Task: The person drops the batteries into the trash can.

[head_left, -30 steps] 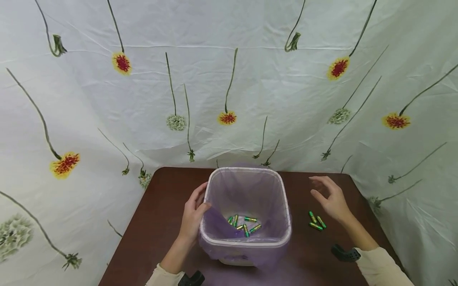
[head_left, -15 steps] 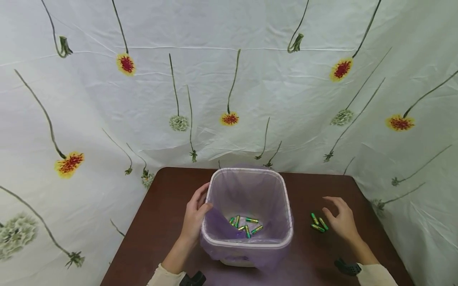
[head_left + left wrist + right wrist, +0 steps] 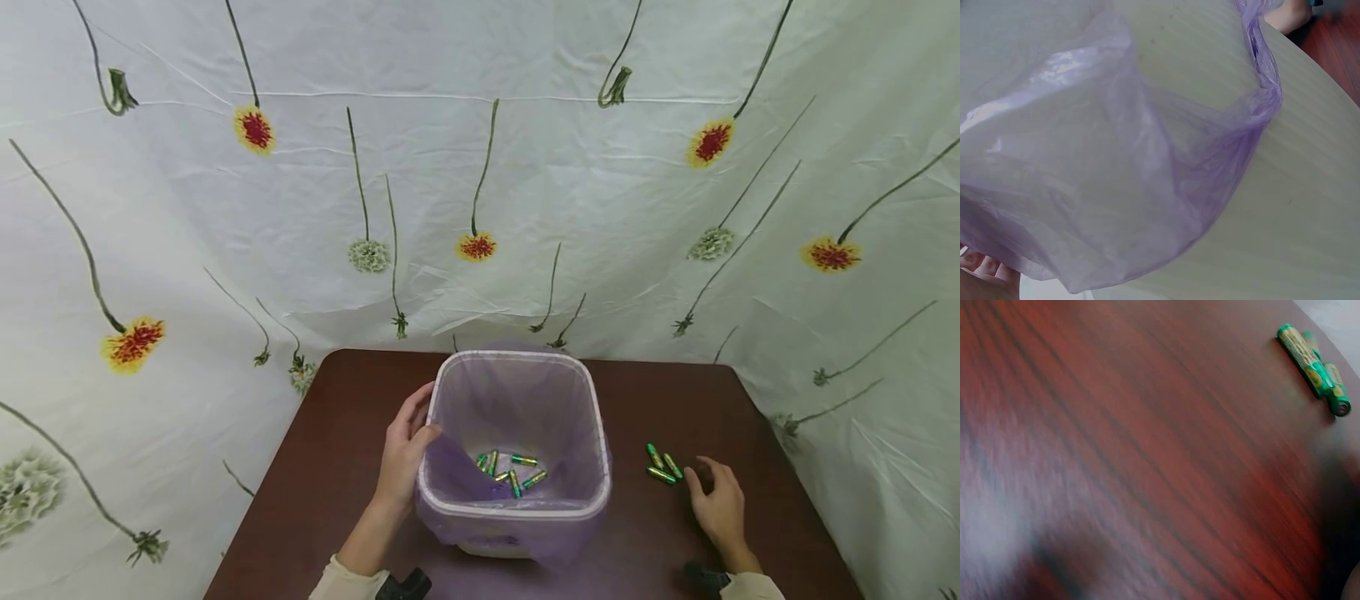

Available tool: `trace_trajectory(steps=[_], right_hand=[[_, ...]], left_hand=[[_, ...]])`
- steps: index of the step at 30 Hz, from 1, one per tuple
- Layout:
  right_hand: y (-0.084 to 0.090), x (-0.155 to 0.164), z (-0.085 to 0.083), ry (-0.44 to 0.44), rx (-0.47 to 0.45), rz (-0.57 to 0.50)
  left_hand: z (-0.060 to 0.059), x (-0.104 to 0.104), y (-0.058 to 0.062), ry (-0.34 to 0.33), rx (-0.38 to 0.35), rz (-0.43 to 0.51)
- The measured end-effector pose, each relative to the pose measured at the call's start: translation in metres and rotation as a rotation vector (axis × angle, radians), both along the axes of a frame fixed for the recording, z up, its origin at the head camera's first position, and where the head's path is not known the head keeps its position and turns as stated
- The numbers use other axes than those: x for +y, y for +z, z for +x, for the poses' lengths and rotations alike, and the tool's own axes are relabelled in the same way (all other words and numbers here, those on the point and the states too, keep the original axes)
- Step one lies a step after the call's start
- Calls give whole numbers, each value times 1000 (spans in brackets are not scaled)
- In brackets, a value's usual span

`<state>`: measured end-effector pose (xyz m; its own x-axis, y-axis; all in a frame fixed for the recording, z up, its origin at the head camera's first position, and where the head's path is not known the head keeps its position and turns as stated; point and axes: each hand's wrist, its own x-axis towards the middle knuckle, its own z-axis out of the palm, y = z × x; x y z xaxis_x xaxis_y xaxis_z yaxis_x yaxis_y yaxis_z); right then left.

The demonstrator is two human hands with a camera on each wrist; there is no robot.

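A white bin (image 3: 592, 400) lined with a thin purple plastic bag (image 3: 525, 533) stands mid-table. My left hand (image 3: 403, 458) grips its left rim, thumb over the edge and fingers outside. In the left wrist view the bag (image 3: 1147, 206) hangs down the bin's pale wall (image 3: 1310, 187), and a few fingertips show at the lower left. Several green and gold batteries (image 3: 524, 460) lie on the bin's bottom. Three similar batteries (image 3: 661, 476) rest on the table, right of the bin. Just right of them is my right hand (image 3: 722, 508), fingers loosely bent and holding nothing.
The dark reddish-brown table (image 3: 352, 417) extends on both sides of the bin. A white flower-printed cloth (image 3: 480, 167) hangs behind the table and along its sides. In the right wrist view, the loose batteries (image 3: 1302, 359) are near the table's edge.
My right hand has come down and nearer to me, from beyond the loose batteries to just right of them. The left hand stays on the bin's rim, and the batteries have not moved.
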<state>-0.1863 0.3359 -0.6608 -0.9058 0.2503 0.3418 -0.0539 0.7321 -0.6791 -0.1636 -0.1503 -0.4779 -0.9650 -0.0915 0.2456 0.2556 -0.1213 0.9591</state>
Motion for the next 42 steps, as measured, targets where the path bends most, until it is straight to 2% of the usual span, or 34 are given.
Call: trace_trajectory(steps=[10, 16, 25, 31, 37, 42], right_hand=[[-3, -1, -3, 32, -42, 153], [-3, 1, -1, 29, -93, 161], [-1, 0, 0, -10, -109, 106], [3, 0, -3, -77, -130, 24], [9, 7, -9, -59, -94, -53], [18, 13, -10, -71, -111, -62]], left_hand=[[-1, 1, -1, -12, 16, 26], [-1, 2, -1, -5, 16, 24], [-1, 2, -2, 0, 10, 22], [-1, 2, -3, -5, 22, 20], [-1, 1, -2, -1, 14, 21], [-1, 0, -1, -9, 6, 22]])
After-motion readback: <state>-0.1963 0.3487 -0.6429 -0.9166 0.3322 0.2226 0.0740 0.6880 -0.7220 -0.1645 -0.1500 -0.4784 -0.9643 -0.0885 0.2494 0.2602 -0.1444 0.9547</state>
